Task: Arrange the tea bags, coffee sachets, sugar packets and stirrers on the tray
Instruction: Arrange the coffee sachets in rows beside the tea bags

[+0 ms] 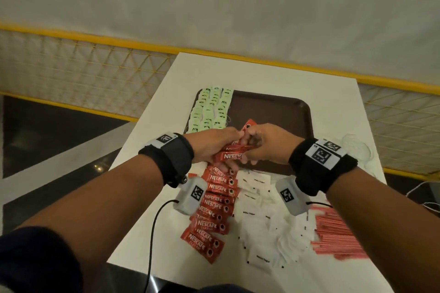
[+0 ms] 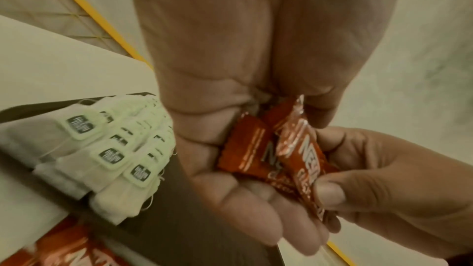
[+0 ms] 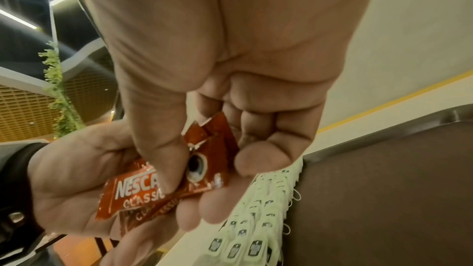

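Note:
Over the near edge of the brown tray (image 1: 273,107) my two hands meet. My left hand (image 1: 214,144) grips a small bunch of red Nescafe coffee sachets (image 1: 232,154) in its palm (image 2: 243,189). My right hand (image 1: 262,140) pinches the end of one sachet (image 3: 210,161) from that bunch between thumb and fingers. Green-tagged tea bags (image 1: 209,109) lie in rows on the tray's left side. More coffee sachets (image 1: 214,207) lie in a line on the table, with white sugar packets (image 1: 259,216) beside them and pink stirrers (image 1: 333,233) at the right.
The white table (image 1: 262,71) ends near my body and at a yellow-railed mesh fence (image 1: 95,66) behind. A loose white tangle (image 1: 354,147) lies right of the tray. A black cable (image 1: 152,233) hangs from my left wrist. The tray's right half is bare.

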A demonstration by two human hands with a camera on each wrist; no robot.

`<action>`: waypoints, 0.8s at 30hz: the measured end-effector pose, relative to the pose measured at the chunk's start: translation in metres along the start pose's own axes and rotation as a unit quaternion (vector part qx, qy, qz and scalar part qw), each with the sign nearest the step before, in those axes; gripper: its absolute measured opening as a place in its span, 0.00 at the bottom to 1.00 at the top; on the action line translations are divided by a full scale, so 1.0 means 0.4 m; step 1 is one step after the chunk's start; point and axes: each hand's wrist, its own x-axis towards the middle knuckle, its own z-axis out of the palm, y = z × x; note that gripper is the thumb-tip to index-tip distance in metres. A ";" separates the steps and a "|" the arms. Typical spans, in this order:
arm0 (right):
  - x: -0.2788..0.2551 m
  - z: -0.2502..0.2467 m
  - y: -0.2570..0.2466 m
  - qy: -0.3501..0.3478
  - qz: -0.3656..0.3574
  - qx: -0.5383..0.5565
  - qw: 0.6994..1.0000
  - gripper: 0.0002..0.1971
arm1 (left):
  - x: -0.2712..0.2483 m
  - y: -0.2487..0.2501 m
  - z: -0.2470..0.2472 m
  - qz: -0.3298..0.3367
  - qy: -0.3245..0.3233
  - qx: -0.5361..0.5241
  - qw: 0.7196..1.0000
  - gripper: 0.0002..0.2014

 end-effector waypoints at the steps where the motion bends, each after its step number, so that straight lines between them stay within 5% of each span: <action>1: 0.014 -0.010 0.005 0.001 0.002 0.008 1.000 0.10 | 0.016 0.008 -0.013 0.002 -0.009 0.020 1.000 0.21; 5: 0.073 -0.054 0.028 0.028 0.021 0.055 0.998 0.11 | 0.092 0.018 -0.083 0.026 -0.012 0.067 0.997 0.17; 8: 0.121 -0.075 0.058 0.112 0.063 0.105 0.986 0.13 | 0.152 0.019 -0.142 0.048 0.010 0.039 0.998 0.19; 18: 0.297 -0.101 0.150 0.199 0.163 0.341 0.904 0.08 | 0.294 0.007 -0.300 0.074 0.096 0.028 0.992 0.17; 24: 0.401 -0.135 0.237 0.273 0.222 0.446 0.823 0.04 | 0.325 -0.003 -0.421 0.095 0.169 -0.046 0.980 0.17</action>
